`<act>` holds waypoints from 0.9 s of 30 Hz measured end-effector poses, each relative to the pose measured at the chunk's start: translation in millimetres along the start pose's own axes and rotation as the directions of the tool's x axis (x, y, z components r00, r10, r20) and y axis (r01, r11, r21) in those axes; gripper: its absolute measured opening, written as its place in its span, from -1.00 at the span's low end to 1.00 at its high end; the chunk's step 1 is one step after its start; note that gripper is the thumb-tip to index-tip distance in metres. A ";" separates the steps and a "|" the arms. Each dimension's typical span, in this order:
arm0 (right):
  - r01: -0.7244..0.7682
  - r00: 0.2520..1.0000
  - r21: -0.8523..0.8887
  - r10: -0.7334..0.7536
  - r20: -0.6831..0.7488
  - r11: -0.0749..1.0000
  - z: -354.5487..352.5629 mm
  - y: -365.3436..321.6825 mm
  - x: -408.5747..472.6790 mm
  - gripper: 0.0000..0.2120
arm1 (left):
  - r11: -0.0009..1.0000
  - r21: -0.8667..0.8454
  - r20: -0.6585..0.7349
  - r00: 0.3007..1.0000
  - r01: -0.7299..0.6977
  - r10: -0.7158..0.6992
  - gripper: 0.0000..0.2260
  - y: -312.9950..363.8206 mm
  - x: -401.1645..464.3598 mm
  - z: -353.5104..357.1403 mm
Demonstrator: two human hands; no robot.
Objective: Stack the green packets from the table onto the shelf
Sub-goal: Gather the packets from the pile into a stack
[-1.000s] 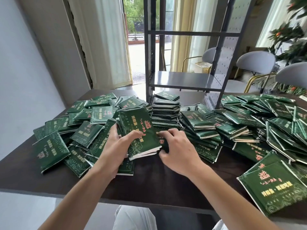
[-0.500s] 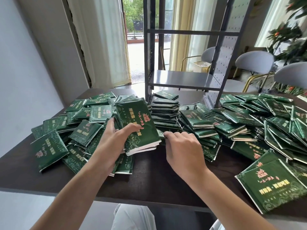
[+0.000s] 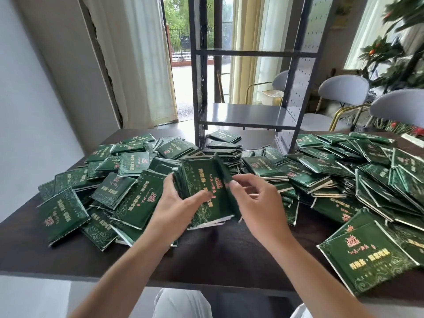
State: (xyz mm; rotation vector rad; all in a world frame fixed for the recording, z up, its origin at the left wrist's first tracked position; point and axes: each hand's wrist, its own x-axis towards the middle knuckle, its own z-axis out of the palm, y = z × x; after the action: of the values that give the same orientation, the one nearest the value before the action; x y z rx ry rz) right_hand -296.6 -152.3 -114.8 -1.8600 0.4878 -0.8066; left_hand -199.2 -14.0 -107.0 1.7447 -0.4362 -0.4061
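Dark green packets with gold and red lettering lie heaped across the dark table [image 3: 206, 253]. My left hand [image 3: 177, 207] grips a thick bundle of green packets [image 3: 204, 187], held tilted above the table's middle. My right hand [image 3: 254, 200] pinches one blurred packet [image 3: 223, 168] against the bundle's right edge. A neat stack of packets [image 3: 226, 148] stands on the table at the foot of the grey metal shelf [image 3: 243, 115]. The shelf boards in view hold nothing.
Loose packets cover the table's left [image 3: 110, 187] and right [image 3: 367, 171]. One large packet [image 3: 367, 253] lies at the near right corner. Grey chairs [image 3: 344, 92] and a plant [image 3: 394, 53] stand behind on the right. A curtained doorway is at the back.
My right hand has risen from the pile with a single packet and brought it to the bundle. My left hand has lifted the bundle higher and toward me.
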 end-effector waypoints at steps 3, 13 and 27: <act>0.028 0.998 0.013 -0.029 0.058 1.000 5.3 2.7 -3.8 -0.83 | 0.999 -0.008 0.024 0.999 0.039 -0.039 0.04 -2.9 0.9 9.0; -0.063 0.993 0.297 0.031 0.111 0.953 -12.2 4.1 -2.4 -0.71 | 0.997 -0.056 0.082 0.996 0.052 -0.047 0.00 -8.2 1.8 22.5; -0.232 0.969 0.181 0.210 0.131 0.956 -22.0 6.7 1.4 -0.31 | 0.993 -0.092 0.157 0.984 -0.070 0.083 -0.35 -6.2 4.4 28.9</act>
State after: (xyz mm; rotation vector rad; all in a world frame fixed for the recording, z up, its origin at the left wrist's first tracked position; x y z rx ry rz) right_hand -311.3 -170.1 -114.6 -1.6251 0.5177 -0.5763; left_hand -209.1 -39.3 -119.2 1.6121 -0.5909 -0.5050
